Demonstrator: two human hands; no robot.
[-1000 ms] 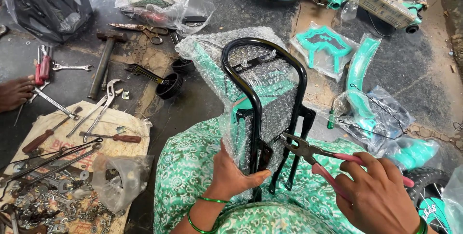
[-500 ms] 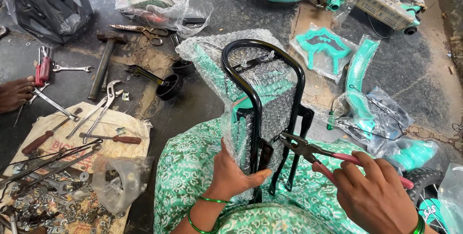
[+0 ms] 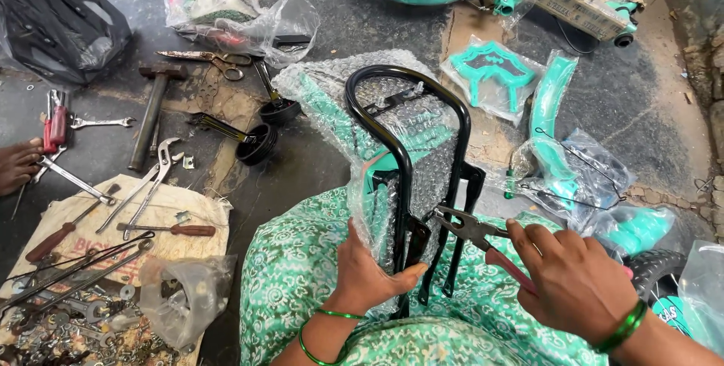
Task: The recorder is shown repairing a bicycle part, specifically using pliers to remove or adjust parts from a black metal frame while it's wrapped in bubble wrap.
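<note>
My left hand (image 3: 369,275) has its fingers clenched around the black metal frame (image 3: 407,162), upright on my lap in bubble wrap (image 3: 332,102). My right hand (image 3: 573,283) grips red-handled pliers (image 3: 471,229), tips at the frame's lower bracket. I judge a fastening step; next calls for steady squeezing.

Left hand (image 3: 367,275) closed in a firm grip, thumb out; right hand (image 3: 571,281) curled, fingers clasped, wrist bent inward.

light: even, soft daylight | shadows: faint | glare: on plastic wrap | focus: sharp | edges: slight wide-angle bend
</note>
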